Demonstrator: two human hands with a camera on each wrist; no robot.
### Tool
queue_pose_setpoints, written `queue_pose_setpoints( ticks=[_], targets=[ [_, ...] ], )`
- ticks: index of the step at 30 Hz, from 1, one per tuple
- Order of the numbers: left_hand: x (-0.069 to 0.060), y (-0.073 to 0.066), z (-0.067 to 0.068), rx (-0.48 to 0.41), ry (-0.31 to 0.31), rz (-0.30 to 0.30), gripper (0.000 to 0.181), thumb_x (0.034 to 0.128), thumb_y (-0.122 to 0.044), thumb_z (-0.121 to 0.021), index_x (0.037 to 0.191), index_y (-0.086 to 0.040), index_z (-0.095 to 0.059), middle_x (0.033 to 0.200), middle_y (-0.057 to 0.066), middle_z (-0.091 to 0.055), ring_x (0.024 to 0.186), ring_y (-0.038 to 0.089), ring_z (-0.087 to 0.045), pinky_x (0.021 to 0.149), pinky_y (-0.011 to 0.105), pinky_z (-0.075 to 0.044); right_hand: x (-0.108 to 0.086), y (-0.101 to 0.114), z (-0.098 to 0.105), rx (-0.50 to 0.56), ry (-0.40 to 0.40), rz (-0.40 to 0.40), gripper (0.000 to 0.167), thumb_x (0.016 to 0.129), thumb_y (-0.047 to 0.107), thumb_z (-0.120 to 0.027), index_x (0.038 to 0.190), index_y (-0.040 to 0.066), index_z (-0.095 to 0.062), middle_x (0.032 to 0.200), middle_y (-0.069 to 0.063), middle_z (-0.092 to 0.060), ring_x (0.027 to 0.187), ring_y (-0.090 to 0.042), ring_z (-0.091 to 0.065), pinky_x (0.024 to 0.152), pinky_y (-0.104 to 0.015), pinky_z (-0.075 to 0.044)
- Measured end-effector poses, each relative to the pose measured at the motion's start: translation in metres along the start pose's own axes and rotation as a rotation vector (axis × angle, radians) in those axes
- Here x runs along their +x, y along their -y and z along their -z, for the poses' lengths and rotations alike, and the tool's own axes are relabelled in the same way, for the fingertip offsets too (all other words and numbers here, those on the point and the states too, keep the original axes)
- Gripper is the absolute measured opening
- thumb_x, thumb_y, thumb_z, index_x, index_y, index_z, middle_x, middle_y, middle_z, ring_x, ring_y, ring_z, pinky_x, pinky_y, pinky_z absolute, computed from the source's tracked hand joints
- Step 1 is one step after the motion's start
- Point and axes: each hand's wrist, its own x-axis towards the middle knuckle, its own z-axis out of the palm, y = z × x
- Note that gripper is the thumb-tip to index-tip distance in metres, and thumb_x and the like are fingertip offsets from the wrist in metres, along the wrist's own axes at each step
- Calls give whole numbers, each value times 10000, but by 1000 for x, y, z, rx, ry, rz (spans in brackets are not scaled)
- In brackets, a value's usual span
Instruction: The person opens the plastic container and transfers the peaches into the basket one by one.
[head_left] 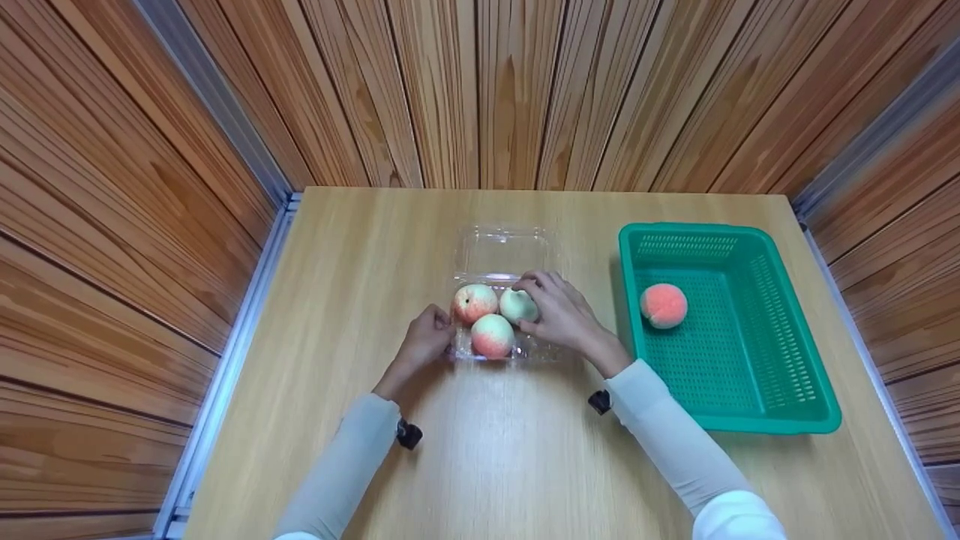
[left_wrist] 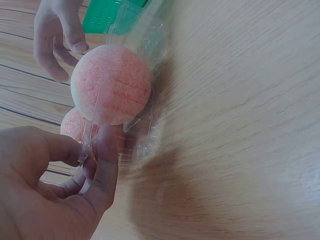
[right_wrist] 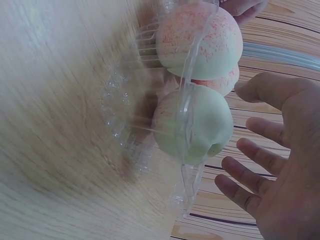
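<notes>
A clear plastic clamshell box [head_left: 540, 351] lies with its lid [head_left: 501, 251] folded back on the table. Three peaches sit in it: a red-speckled peach [head_left: 475, 303] at left, a pink and white peach [head_left: 493, 336] in front, and a pale green-white peach [head_left: 518, 306] at right. My left hand [head_left: 427, 335] pinches the box's left rim between thumb and fingers, as the left wrist view shows. Beside the pale peach, my right hand [head_left: 559, 309] has its fingers spread; in the right wrist view they stand a little apart from the fruit.
To the right stands a green plastic basket [head_left: 750, 425] with one coral-pink peach [head_left: 664, 306] inside, near its left wall. Wood-patterned walls [head_left: 510, 90] close off the table's back and both sides.
</notes>
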Motion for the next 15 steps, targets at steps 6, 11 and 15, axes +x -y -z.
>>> queue_pose_setpoints(
  ticks=[6, 11, 15],
  targets=[
    [0, 0, -1, -24, 4, 17, 85, 1023, -64, -595, 1052, -25, -525, 823, 63, -567, 638, 201, -655, 616, 398, -634, 1, 0, -2, -9, 22, -8, 589, 912, 261, -848, 1435, 126, -615, 1499, -110, -538, 1364, -335, -497, 1158, -532, -461],
    [0, 0, -1, -17, 6, 16, 108, 1038, -91, -610, 1053, -27, -525, 815, 61, -567, 637, 206, -660, 610, 387, -629, 2, -1, -5, -18, 22, -1, 597, 914, 254, -847, 1442, 112, -609, 1496, -128, -538, 1376, -346, -497, 1165, -546, -455],
    [0, 0, -1, -6, 5, 13, 117, 1048, -110, -616, 1044, -42, -522, 792, 57, -572, 636, 207, -654, 613, 378, -620, 2, -1, -6, -21, 32, -11, 598, 924, 260, -836, 1455, 119, -600, 1506, -122, -524, 1389, -343, -485, 1178, -547, -444]
  ],
)
